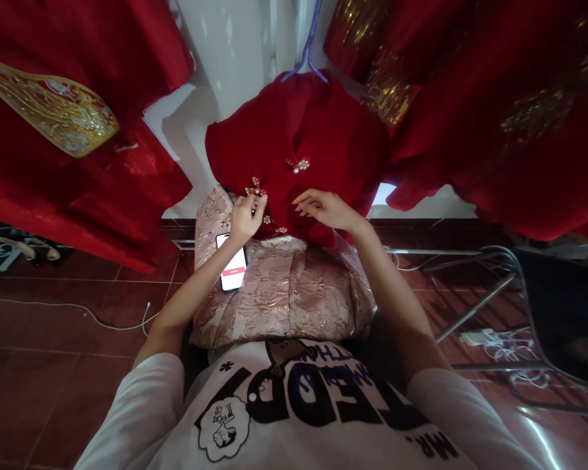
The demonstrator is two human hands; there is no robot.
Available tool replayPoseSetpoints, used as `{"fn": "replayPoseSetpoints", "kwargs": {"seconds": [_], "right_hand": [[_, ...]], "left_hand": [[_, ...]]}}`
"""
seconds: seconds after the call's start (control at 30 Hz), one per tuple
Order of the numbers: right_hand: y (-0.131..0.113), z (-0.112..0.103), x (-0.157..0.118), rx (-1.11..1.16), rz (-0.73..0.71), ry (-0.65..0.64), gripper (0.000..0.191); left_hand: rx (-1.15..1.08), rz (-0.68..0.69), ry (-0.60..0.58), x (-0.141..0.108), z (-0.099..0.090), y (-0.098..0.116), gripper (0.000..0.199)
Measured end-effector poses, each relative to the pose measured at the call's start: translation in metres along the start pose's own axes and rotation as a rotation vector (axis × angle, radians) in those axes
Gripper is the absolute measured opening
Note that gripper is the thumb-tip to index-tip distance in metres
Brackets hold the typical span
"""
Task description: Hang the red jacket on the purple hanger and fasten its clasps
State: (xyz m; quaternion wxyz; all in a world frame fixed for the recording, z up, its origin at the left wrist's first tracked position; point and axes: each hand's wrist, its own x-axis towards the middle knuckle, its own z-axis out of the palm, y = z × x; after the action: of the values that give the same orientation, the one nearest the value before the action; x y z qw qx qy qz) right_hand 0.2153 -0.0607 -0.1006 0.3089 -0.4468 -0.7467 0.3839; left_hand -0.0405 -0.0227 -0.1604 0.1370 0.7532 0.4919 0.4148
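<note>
A red garment (343, 137) on a purple hanger (311, 49) hangs in front of me, its lower part resting on a pink brocade fabric (269, 307) over my lap. My left hand (247, 219) is closed in a pinch at a gold-and-red beaded ornament (256, 186) on the garment's left side. Small beaded pieces (281, 230) lie along the hem beside it. Over the garment's lower middle, my right hand (326, 207) has loosely bent fingers and holds nothing visible. Another pearl ornament (301, 166) sits higher, at the garment's front.
A lit phone (232, 264) lies on the brocade under my left forearm. Red garments with gold embroidery (73, 114) hang on both sides. At right stands a metal-framed chair (519, 281) near bundled white cables (509, 344). A white cable (93, 316) crosses the tiled floor at left.
</note>
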Motion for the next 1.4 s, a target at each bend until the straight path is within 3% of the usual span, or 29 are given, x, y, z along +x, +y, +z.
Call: {"fn": "replayPoseSetpoints", "kwargs": {"seconds": [0.07,0.13,0.3,0.43,0.53,0.67,0.8,0.9,1.0,1.1,1.17,1.27,1.4], "right_hand": [[0.000,-0.001,0.000,0.009,-0.008,-0.002,0.020],[0.000,0.000,0.000,0.020,-0.016,-0.001,0.020],[-0.001,0.001,-0.001,0.039,-0.009,0.010,0.021],[-0.003,0.000,-0.002,0.045,0.000,-0.006,0.021],[-0.004,0.000,-0.002,0.050,0.008,-0.011,0.020],[-0.006,0.001,-0.002,0.049,0.019,-0.016,0.019],[-0.008,0.001,-0.003,0.043,0.026,-0.019,0.019],[-0.009,-0.001,-0.004,0.052,0.024,-0.014,0.018],[-0.010,-0.003,-0.004,0.051,0.024,-0.017,0.016],[-0.010,-0.004,-0.005,0.045,0.019,-0.020,0.015],[-0.011,-0.004,-0.005,0.047,0.014,-0.019,0.016],[-0.013,-0.005,-0.006,0.042,0.022,-0.014,0.019],[-0.014,-0.007,-0.007,0.035,0.036,-0.009,0.020]], "left_hand": [[-0.270,-0.269,0.006,0.009,0.001,-0.002,0.057],[-0.568,-0.440,-0.022,0.016,0.001,-0.002,0.055],[-1.114,-0.518,-0.021,0.019,-0.004,0.004,0.046],[-1.205,-0.537,-0.033,0.011,-0.005,0.008,0.041],[-1.136,-0.504,-0.007,0.008,-0.003,0.009,0.034],[-0.845,-0.388,0.127,0.011,-0.002,0.011,0.020],[-0.600,-0.360,0.236,0.019,0.001,0.017,0.024],[-0.544,-0.310,0.130,0.021,0.001,0.026,0.026],[-0.396,-0.060,-0.066,0.022,-0.005,0.043,0.023],[-0.176,0.237,-0.040,0.033,-0.017,0.064,0.011],[-0.022,0.365,-0.005,0.048,-0.025,0.078,0.022],[0.151,0.498,-0.020,0.074,-0.031,0.091,0.031],[0.240,0.624,-0.133,0.103,-0.031,0.098,0.026]]}}
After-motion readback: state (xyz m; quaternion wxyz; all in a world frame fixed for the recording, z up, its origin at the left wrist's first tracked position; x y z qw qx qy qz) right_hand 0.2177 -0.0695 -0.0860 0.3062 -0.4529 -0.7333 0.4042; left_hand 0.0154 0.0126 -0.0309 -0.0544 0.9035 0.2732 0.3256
